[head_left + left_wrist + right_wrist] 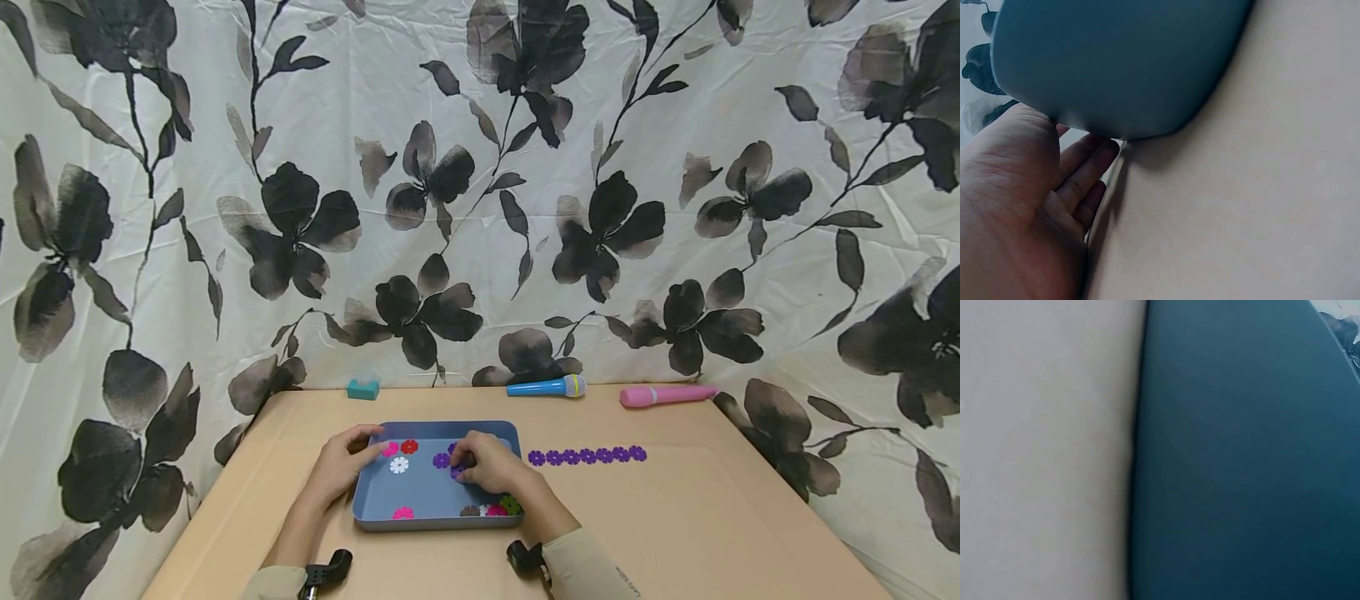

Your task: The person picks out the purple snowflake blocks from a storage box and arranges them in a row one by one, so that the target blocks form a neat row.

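A blue-grey tray (435, 523) sits on the table. My left hand (339, 463) holds it by its left side, thumb over the rim; in the left wrist view fingers (1088, 164) lie against the outer wall. Reaching in from the right, my right hand (491, 463) pinches a purple flower-shaped piece (456, 472), partly hidden by the fingertips. Beside it lies another purple flower piece (442, 461). Also in the tray are a red flower piece (408, 447), a white one (399, 465), pink ones (402, 513), and a green one (511, 504) near the front right corner.
To the tray's right, several purple flower pieces form a row (588, 457) on the table (675, 525). Along the back edge lie a teal block (363, 390), a blue toy microphone (546, 387) and a pink one (667, 396). Behind hangs a floral curtain (480, 250).
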Action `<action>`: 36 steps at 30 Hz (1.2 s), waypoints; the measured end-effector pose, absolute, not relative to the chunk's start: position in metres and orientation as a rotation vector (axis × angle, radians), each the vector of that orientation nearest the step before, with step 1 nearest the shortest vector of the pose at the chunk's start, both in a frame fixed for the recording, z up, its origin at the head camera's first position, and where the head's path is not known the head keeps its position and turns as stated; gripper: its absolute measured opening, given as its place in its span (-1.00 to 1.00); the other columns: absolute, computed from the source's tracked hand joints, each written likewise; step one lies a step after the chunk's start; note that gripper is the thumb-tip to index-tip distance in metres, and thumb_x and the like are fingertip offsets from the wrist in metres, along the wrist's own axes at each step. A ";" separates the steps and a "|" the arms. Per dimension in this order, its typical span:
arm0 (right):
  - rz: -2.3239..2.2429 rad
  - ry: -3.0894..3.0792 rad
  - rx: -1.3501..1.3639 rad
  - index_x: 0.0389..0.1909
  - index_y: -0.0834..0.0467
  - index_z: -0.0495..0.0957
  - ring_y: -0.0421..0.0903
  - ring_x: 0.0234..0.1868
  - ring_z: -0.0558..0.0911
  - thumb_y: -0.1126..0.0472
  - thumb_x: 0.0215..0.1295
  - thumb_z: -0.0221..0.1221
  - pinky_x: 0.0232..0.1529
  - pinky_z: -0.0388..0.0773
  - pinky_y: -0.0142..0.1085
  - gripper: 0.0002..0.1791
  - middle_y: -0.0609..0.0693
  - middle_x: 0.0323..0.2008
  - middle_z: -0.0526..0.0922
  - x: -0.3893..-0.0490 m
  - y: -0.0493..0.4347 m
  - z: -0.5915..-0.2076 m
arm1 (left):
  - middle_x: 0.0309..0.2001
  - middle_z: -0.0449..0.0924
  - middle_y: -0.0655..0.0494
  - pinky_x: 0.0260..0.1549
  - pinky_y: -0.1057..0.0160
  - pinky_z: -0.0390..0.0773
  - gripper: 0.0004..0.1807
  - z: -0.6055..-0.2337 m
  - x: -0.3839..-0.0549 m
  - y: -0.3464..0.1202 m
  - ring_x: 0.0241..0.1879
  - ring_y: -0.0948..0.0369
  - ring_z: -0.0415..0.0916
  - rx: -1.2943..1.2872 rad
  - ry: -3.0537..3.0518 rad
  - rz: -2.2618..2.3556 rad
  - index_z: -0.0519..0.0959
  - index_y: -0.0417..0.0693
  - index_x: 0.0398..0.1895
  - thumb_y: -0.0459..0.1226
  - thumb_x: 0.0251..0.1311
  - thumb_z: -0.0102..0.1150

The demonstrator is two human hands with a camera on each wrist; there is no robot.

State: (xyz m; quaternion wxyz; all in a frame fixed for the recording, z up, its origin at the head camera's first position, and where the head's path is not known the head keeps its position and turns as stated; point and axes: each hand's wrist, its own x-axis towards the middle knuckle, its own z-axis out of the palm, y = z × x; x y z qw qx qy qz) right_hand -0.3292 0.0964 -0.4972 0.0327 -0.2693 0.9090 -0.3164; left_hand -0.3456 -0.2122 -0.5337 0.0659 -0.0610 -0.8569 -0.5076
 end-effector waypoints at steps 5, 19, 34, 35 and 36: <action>-1.012 2.772 -0.817 -0.24 0.07 0.77 -0.28 -0.30 0.52 0.28 0.22 0.47 -0.25 0.54 -0.45 -0.88 -0.13 -0.26 0.64 -0.331 0.100 -0.496 | 0.25 0.65 0.03 0.22 0.06 0.54 -0.57 -0.533 -0.345 -0.212 0.21 0.05 0.59 -0.190 -2.577 -1.549 0.67 0.13 0.20 0.00 0.32 0.40; -1.063 2.728 -0.825 -0.12 0.11 0.81 -0.26 -0.30 0.55 0.23 0.20 0.49 -0.30 0.58 -0.45 -0.78 -0.10 -0.21 0.70 -0.329 0.107 -0.492 | 0.24 0.65 -0.01 0.29 -0.06 0.52 -0.57 -0.532 -0.344 -0.213 0.22 0.01 0.57 -0.187 -2.576 -1.566 0.65 0.07 0.23 -0.06 0.35 0.38; -1.308 2.767 -0.789 0.04 0.17 0.76 -0.15 -0.13 0.60 0.29 0.31 0.40 -0.08 0.64 -0.42 -0.71 -0.08 -0.04 0.67 -0.333 0.139 -0.479 | 0.24 0.66 0.00 0.17 0.16 0.57 -0.57 -0.533 -0.344 -0.213 0.19 0.04 0.59 -0.203 -2.569 -1.550 0.66 0.07 0.22 -0.05 0.34 0.39; -1.323 2.765 -0.782 0.05 0.16 0.75 -0.15 -0.11 0.61 0.30 0.33 0.39 -0.06 0.65 -0.41 -0.72 -0.08 -0.03 0.67 -0.333 0.143 -0.479 | 0.24 0.66 -0.01 0.15 0.20 0.58 -0.56 -0.533 -0.344 -0.213 0.18 0.04 0.59 -0.209 -2.567 -1.546 0.66 0.06 0.23 -0.05 0.34 0.38; -1.347 2.757 -0.776 0.05 0.16 0.75 -0.14 -0.10 0.61 0.31 0.34 0.37 -0.05 0.66 -0.39 -0.73 -0.08 -0.03 0.67 -0.334 0.147 -0.479 | 0.23 0.66 -0.01 0.13 0.22 0.58 -0.56 -0.534 -0.344 -0.213 0.18 0.04 0.59 -0.213 -2.560 -1.548 0.66 0.05 0.23 -0.05 0.34 0.39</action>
